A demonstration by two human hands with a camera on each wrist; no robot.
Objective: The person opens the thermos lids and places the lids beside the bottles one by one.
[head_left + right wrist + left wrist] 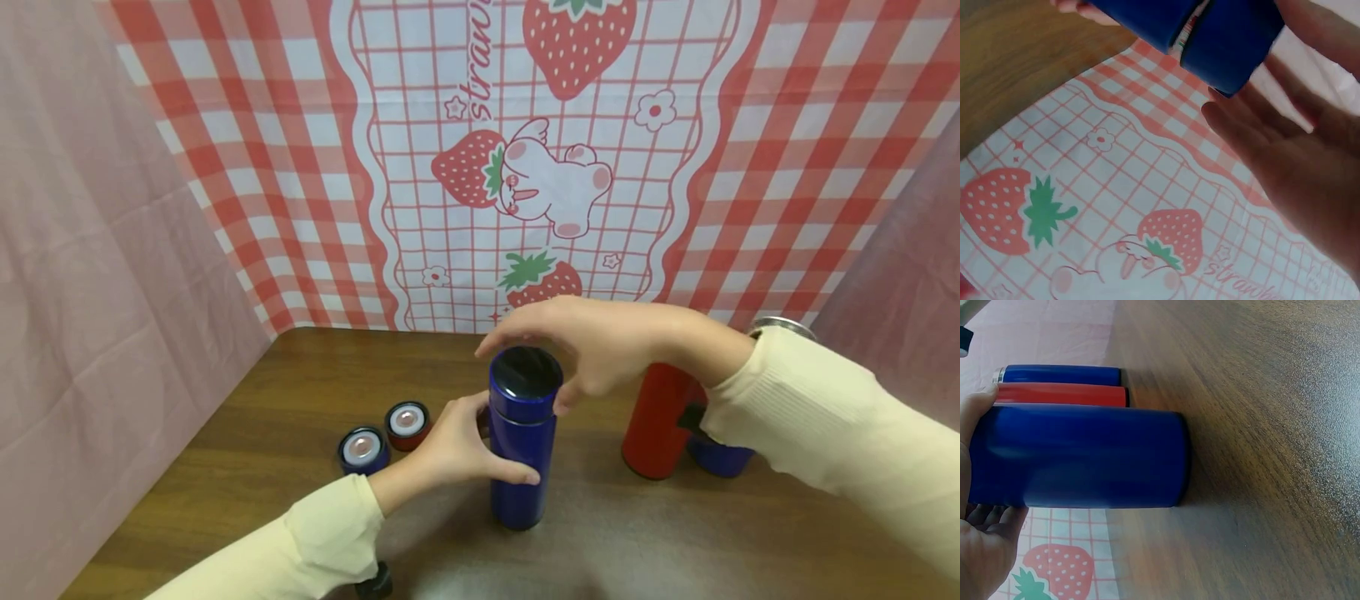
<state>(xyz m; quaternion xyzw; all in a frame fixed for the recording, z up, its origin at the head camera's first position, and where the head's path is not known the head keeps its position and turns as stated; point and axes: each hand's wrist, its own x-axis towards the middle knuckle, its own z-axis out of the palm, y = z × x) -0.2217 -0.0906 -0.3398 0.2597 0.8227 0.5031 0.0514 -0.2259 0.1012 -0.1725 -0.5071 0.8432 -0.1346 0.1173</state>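
Note:
My left hand (457, 442) grips the body of a blue thermos (517, 467) that stands upright on the wooden table. Its thumb lies across the front while the fingers go round behind. Over the thermos's shiny black-topped cap (527, 375), my right hand (592, 342) arches with spread, loosely bent fingers. In the right wrist view, those fingertips (1213, 112) are right beside the cap's edge, and a thin line with a light band separates cap from body. The left wrist view shows the thermos base (1182, 459) at the tabletop.
Two caps, one blue (363, 450) and one red (407, 427), lie with their undersides up at left. A red thermos (656, 425) stands at right, with another blue thermos (720, 457) partly hidden behind my right sleeve. A strawberry-print cloth (405, 167) hangs behind the table.

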